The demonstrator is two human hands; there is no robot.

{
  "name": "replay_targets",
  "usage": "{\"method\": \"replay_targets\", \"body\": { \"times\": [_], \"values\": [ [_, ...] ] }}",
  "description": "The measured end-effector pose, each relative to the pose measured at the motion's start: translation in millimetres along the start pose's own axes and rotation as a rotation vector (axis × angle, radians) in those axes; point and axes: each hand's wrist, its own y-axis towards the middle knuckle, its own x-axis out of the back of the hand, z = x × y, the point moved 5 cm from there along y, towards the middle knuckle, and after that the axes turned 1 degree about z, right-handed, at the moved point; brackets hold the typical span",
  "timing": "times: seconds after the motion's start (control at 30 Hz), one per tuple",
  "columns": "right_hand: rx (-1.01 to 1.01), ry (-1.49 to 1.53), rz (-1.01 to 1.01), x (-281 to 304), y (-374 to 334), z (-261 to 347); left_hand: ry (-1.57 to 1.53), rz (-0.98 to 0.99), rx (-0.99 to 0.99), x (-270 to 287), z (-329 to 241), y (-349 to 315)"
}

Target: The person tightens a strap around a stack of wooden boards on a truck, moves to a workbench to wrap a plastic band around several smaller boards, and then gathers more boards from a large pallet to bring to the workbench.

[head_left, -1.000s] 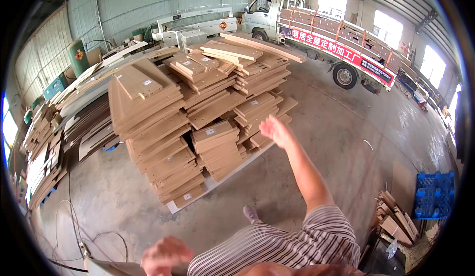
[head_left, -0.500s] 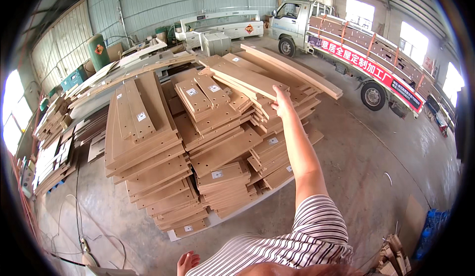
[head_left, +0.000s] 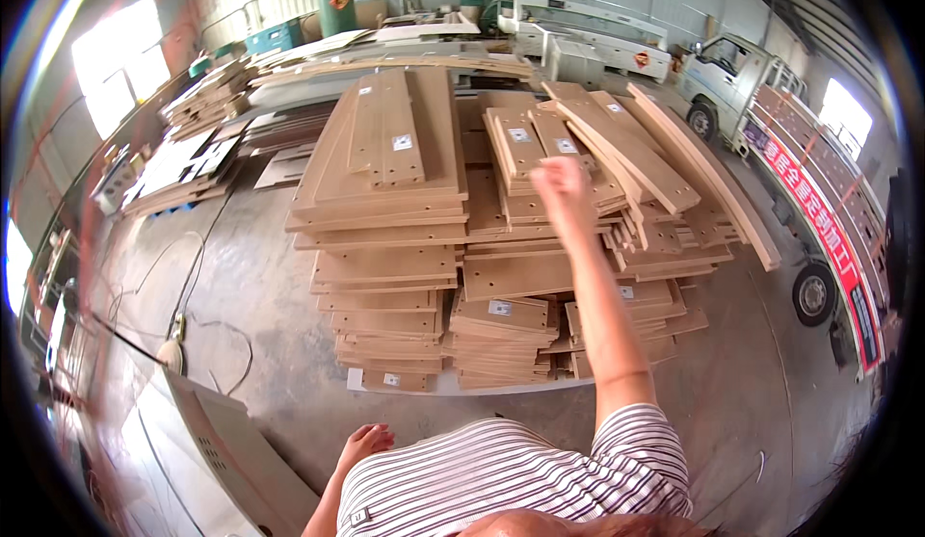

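Observation:
My right hand (head_left: 564, 188), blurred and curled like a fist, is raised on an outstretched arm in front of the stacked brown wooden panels. Nothing shows in it. It overlaps the short drilled panels (head_left: 515, 142) on top of the middle stack; whether it touches them I cannot tell. Low by my striped shirt, my left hand (head_left: 370, 439) hangs with loosely bent fingers and holds nothing. The left stack carries wide panels (head_left: 436, 142) with narrow labelled boards (head_left: 387, 142) on top. Longer boards (head_left: 641, 157) lie slanted on the right stack.
A long thick board (head_left: 708, 181) juts toward the right. Beyond stands a loaded truck (head_left: 732, 70) with a red banner. At the lower left are a pale cabinet-like box (head_left: 222, 441) and loose cables (head_left: 246, 344) on the floor. More sheets (head_left: 198, 166) lie at the left.
My view has turned right to left, so the stacks now sit further right in it and the truck is partly cut off. My right hand has moved from the long boards toward the short panels, its fingers drawn in.

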Motion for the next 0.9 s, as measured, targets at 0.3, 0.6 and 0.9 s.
{"method": "replay_targets", "body": {
  "times": [0.3,0.6,0.9],
  "values": [
    [0.008,-0.852,0.42,-258,37,16,-0.118,-0.056,-0.102,35,41,-16],
    [-0.009,-1.013,0.392,-250,16,9,-0.212,-0.142,-0.088,74,60,-40],
    [0.275,-0.921,0.208,-216,-9,-4,0.261,0.114,-0.517,-2,-154,70]
  ]
}}
